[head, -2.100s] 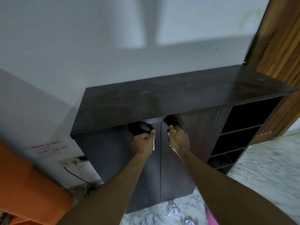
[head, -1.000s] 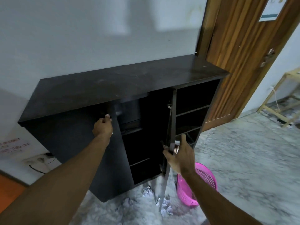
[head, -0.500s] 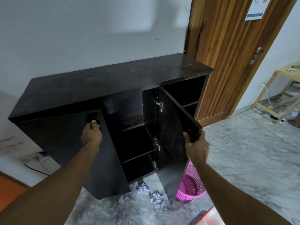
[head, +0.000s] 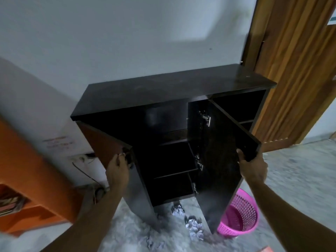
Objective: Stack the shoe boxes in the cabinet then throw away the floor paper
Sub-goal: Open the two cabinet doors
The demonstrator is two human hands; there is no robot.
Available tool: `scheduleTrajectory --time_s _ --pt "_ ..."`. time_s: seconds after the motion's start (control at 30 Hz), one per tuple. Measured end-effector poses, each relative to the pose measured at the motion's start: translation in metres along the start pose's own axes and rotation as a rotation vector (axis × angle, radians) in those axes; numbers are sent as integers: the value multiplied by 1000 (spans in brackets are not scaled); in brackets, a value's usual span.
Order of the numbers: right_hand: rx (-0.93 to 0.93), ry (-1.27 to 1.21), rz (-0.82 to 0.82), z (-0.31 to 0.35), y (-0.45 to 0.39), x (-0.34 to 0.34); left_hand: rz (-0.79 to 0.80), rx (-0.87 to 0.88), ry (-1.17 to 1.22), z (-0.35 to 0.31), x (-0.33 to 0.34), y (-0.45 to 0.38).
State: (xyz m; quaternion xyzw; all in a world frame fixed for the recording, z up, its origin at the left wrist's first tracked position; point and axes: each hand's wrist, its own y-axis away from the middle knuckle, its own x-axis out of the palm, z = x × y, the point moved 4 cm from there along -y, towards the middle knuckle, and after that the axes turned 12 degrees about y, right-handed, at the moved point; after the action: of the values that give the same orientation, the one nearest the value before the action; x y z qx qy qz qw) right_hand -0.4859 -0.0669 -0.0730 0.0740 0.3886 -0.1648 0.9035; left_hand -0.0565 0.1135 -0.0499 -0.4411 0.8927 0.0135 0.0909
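1. Your dark cabinet (head: 163,91) stands against the white wall, with both front doors swung outward and bare shelves showing between them.
2. The left door (head: 138,193) is angled toward you; its top corner is gripped by your left hand (head: 117,171).
3. The right door (head: 221,160) stands wide, metal hinges visible on its inner edge; your right hand (head: 252,168) grips its top outer corner.
4. Crumpled paper balls (head: 195,229) lie on the marble floor just before the cabinet's base, between the doors.
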Motion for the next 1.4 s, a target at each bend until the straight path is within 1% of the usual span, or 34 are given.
scheduleTrajectory --time_s 0.17,0.27,0.4,0.5,0.63,0.7,0.77,0.83,0.9,0.97,1.0,1.1,1.17,1.23,1.27,1.33,1.4 --pt "121 -26 -65 7 25 7 -91 123 -95 14 -61 16" --pt "150 1 -115 12 52 20 -113 100 -93 18 -92 21" --pt "159 4 -125 20 98 33 -118 81 -73 21 -135 22" --pt "108 28 -113 26 137 40 -96 46 -60 20 -168 22" --pt "37 26 -52 34 185 48 -80 25 -27 31 -210 11" --pt "0 17 -28 37 206 50 -136 56 -15 32 -228 6" --pt "-38 19 -18 37 223 53 -182 107 -16 27 -241 8" --pt "-58 30 -5 34 238 55 -192 197 -30 18 -248 18" --pt "-75 26 4 32 247 58 -202 381 -64 0 -249 31" --pt "-67 17 9 28 258 62 -178 556 -127 -11 -244 42" --pt "-72 16 13 26 262 65 -168 600 -161 -15 -240 45" --pt "-61 0 37 16 271 69 -171 640 -306 -20 -223 61" --pt "-40 -7 41 5 273 71 -110 727 -306 -23 -205 74" --pt "-40 -2 36 -8 273 75 44 829 -251 -22 -178 88" --pt "-37 3 33 -15 272 76 148 848 -219 -21 -161 96" --pt "-2 -10 23 -32 266 77 364 778 -156 -13 -123 108" --pt "28 -28 15 -46 264 80 522 637 -141 0 -91 116"
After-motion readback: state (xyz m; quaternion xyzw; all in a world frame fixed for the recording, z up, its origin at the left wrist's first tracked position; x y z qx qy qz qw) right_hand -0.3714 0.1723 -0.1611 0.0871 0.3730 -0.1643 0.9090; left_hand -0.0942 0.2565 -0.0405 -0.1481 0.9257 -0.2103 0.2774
